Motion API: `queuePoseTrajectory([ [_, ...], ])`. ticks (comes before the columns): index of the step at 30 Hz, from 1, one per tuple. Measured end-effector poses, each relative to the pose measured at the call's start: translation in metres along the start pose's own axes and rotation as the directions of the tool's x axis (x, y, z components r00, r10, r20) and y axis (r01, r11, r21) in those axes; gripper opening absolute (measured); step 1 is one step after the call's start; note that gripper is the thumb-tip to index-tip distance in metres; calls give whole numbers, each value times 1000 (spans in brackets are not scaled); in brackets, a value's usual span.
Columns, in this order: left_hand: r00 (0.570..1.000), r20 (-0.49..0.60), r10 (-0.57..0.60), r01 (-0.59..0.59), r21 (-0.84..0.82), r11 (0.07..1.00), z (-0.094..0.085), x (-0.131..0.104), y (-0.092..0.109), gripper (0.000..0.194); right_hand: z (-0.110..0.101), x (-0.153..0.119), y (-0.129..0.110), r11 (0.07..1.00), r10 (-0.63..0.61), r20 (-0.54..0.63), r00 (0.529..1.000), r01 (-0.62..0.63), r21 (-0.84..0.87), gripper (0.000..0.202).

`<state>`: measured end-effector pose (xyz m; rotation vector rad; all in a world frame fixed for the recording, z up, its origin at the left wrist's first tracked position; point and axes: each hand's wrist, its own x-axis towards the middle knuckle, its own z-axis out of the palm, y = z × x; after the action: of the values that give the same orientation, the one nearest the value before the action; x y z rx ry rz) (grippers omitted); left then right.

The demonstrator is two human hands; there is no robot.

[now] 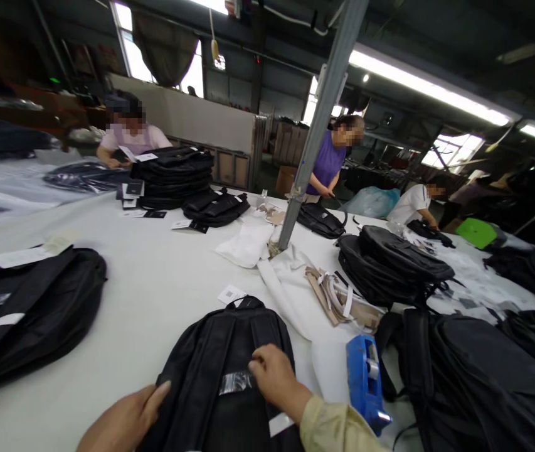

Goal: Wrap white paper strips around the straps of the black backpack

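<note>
A black backpack [243, 333] lies in front of me with its shoulder straps facing up and a white paper tag [232, 294] at its top handle. My left hand [126, 417] is at the backpack's left side, thumb along the edge; its other fingers are mostly hidden. Between the straps lies a shiny strip of clear tape [235, 383]. At its right end, my right hand [274, 380] has curled fingers, pinched on the tape by the right strap. A white band [280, 424] shows lower on that strap. Right of the backpack stands a blue tape dispenser [364, 376].
Another black backpack [36, 307] lies at left on the white table [126, 282]. More bags are stacked at the back [173, 179] and right [389, 260]. A metal post [317, 132] rises beside brown scraps [337, 295]. Several people work across the table.
</note>
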<state>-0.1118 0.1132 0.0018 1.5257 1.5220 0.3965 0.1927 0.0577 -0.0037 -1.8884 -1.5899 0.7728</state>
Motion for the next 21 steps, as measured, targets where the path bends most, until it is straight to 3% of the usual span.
queuePoseTrajectory([
  [3, 991, -69, 113, -118, -69, 991, -2, 52, 46, 33, -32, 66, 26, 990, 62, -67, 996, -69, -124, 35],
  [5, 991, -102, 84, -96, -123, 988, 9, 85, 72, 34, -32, 103, 39, 983, 100, -35, 994, -104, -154, 46],
  [7, 993, -96, 63, -76, -141, 987, 22, 116, 85, 35, -19, 130, 50, 977, 134, 8, 991, -130, -171, 55],
  [11, 997, -47, 60, -67, -143, 987, 38, 165, 80, 38, 5, 159, 64, 965, 190, 86, 978, -170, -200, 58],
  [14, 997, 3, 71, -70, -141, 988, 39, 190, 67, 36, 6, 170, 68, 970, 171, 104, 980, -149, -192, 55],
  [17, 991, 86, 104, -93, -124, 988, 35, 206, 61, 40, -1, 180, 72, 993, 111, 213, 971, -116, 14, 37],
  [19, 956, 225, 190, -179, -71, 981, 33, 212, 64, 47, -5, 187, 75, 974, 49, 287, 957, -110, 199, 26],
  [21, 879, 386, 279, -301, -4, 954, 31, 215, 72, 50, -7, 193, 80, 933, 5, 344, 939, -128, 336, 25],
])
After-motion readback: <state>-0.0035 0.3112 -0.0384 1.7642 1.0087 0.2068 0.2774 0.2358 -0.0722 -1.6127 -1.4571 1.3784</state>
